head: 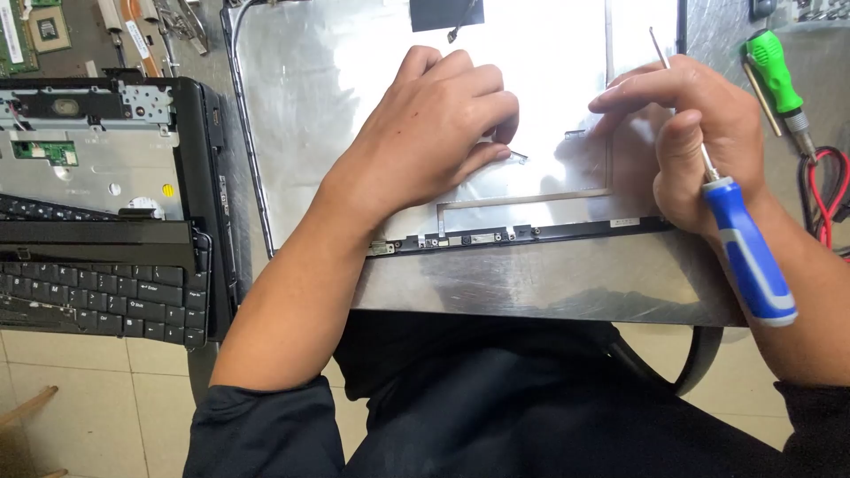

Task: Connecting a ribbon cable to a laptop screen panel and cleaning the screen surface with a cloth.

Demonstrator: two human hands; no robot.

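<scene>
A silver foil-lined laptop lid shell [310, 88] lies flat on the metal table [549, 283]. My left hand [434, 124] rests on the foil near the lid's middle, its fingertips pinching a small thin piece at the surface. My right hand [699, 133] presses its fingertips on the foil at the right side while gripping a blue-and-white-handled screwdriver [748, 252], whose thin shaft points up past the fingers. A black strip [496, 236] with small fittings runs along the lid's near edge.
A dismantled black laptop base [97, 159] with its loose keyboard [97, 292] lies at the left. A green-handled screwdriver [776, 75] and red wires [828, 190] sit at the right edge. Circuit boards [35, 31] lie at the far left. A tiled floor shows below.
</scene>
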